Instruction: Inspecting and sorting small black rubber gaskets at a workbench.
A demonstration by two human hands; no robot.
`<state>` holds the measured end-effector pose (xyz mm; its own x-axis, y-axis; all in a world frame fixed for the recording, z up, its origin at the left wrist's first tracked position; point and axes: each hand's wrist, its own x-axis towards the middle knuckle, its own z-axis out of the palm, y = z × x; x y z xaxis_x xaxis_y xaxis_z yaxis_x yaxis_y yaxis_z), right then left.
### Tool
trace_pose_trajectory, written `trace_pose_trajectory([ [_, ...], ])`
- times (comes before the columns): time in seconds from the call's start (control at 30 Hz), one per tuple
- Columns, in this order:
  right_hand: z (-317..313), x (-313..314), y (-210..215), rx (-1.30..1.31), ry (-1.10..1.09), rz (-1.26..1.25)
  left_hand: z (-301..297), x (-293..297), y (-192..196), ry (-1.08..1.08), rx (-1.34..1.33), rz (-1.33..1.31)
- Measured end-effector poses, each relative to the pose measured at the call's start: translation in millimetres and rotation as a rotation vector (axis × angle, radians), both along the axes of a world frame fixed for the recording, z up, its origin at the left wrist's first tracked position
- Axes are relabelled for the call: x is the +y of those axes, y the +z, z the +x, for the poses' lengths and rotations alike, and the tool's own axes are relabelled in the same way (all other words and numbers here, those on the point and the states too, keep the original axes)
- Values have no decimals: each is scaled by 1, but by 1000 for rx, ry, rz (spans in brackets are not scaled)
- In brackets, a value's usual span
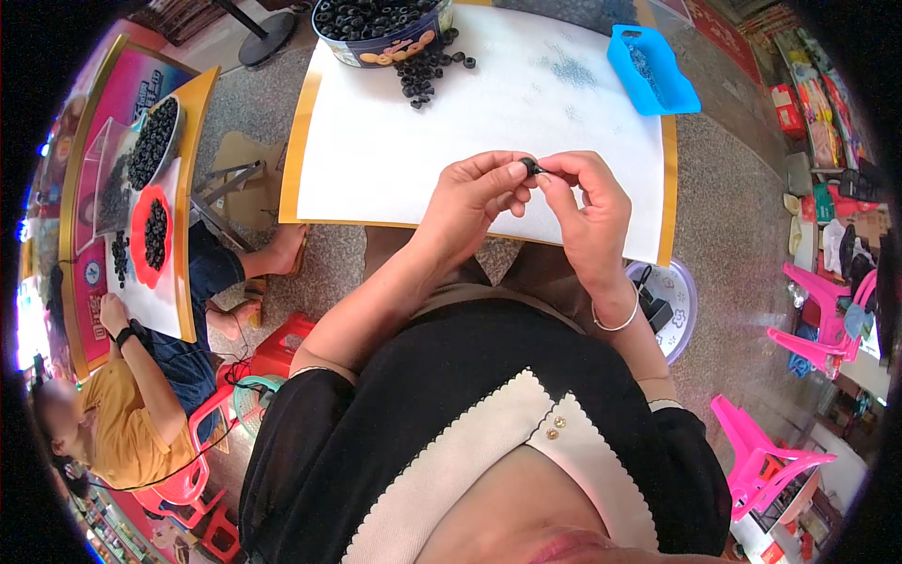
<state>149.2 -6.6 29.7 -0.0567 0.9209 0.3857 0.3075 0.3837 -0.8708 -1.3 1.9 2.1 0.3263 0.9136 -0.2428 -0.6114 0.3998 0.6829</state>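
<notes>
Above the near part of the white-topped table, my left hand (pixel 470 195) pinches a small black round piece (pixel 530 166) between thumb and forefinger. A thin dark tip runs from that piece to the fingertips of my right hand (pixel 594 202), which are closed on it from the other side. The fingers partly cover the piece, so its exact shape is hidden. Similar small black pieces (pixel 420 77) lie in a loose pile on the table's far left. Beside them, a round tub (pixel 376 49) is heaped with more of them.
A blue tray (pixel 681 97) holding tiny pale bits stands at the table's far right corner. Scattered bits (pixel 568 70) lie on the white sheet (pixel 376 160). At left, another person (pixel 141 404) sits at a second table with a red dish (pixel 141 268). Pink stools (pixel 752 456) stand at right.
</notes>
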Motion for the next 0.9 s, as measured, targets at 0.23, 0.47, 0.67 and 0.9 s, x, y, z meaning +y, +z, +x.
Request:
trace_pose_trajectory([
  [0.23,-1,1,0,-119,15,92,-4,4,-7,26,211,174],
  [0.47,13,4,-4,25,208,-203,-16,12,-2,-121,323,213],
  [0.67,20,6,-2,155,298,-371,-17,12,-5,-171,293,238],
  [0.9,21,11,8,-61,396,-176,-21,14,-6,-257,188,214],
])
